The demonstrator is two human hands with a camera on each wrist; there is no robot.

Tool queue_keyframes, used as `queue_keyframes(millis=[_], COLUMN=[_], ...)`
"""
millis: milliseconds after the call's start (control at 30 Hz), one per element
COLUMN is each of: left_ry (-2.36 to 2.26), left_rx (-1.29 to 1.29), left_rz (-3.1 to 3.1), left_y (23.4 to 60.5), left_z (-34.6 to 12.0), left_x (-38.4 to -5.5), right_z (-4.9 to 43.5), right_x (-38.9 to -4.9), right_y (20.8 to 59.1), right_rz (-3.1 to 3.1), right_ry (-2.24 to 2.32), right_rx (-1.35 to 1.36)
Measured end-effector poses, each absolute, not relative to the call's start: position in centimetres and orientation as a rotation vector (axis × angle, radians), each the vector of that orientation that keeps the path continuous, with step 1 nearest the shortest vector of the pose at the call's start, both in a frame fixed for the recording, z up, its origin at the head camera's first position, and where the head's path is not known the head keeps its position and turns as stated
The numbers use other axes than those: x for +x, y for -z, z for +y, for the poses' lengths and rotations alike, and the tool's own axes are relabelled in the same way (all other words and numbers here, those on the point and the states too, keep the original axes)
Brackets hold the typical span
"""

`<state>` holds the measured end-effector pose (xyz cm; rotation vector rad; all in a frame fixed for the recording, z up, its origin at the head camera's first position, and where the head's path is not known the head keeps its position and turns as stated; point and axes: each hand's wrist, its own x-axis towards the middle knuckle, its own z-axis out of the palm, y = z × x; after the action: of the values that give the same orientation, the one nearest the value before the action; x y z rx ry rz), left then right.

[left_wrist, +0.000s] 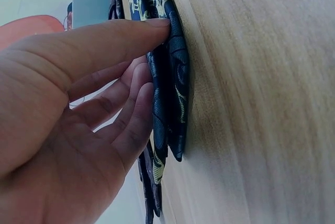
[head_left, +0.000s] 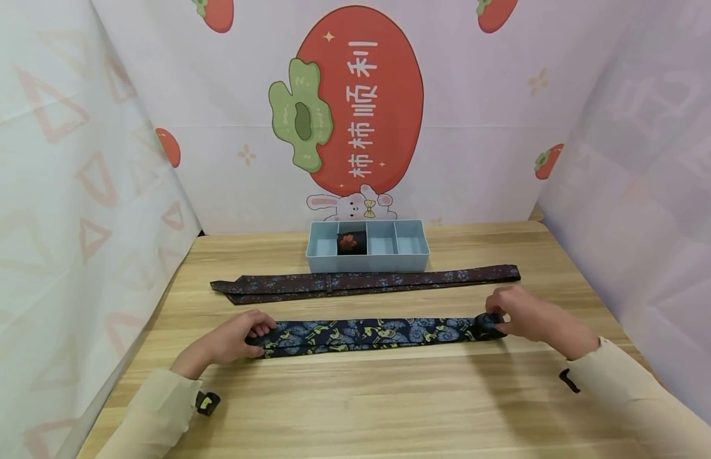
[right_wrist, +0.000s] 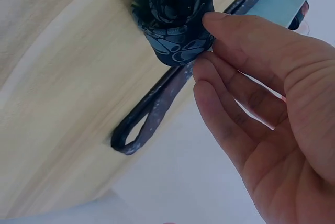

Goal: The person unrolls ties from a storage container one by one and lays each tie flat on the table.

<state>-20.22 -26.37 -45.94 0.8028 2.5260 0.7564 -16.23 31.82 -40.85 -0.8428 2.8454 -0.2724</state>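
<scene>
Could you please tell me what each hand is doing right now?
Left hand: pinching the blue tie near its flat end.
Right hand: holding its rolled end.

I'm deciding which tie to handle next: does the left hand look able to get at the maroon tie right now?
Probably, after letting go: the left hand pinches one end of the navy tie, but the maroon tie lies just beyond, with nothing visible covering it.

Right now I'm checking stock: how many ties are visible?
3: navy tie pinched by left hand and right hand, maroon tie beyond it, and apparently rolled black tie in the blue box.
</scene>
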Motion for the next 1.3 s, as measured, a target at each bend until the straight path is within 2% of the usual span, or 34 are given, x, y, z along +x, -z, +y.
queue_keyframes(millis=[400,767,1000,1300], left_ry=[-0.766,-0.750,-0.756,-0.785], left_rx=[0.849,0.824,0.792,0.787], left_rz=[2.525,2.522,2.537,2.555], left_y=[46.3,46.6,46.6,46.4], left_z=[-26.6,-27.1,-27.9,-28.6], left_x=[-20.4,-20.6,-20.3,-19.8], right_z=[32.9,30.2,28.4,28.5], right_x=[-16.2,-16.9,-17.7,-17.9], right_y=[41.3,39.9,41.1,43.0], right_rz=[2.863,2.803,2.758,2.792], right_ry=[0.266,0.308,0.363,0.399], right_rx=[-0.818,-0.892,-0.886,-0.863])
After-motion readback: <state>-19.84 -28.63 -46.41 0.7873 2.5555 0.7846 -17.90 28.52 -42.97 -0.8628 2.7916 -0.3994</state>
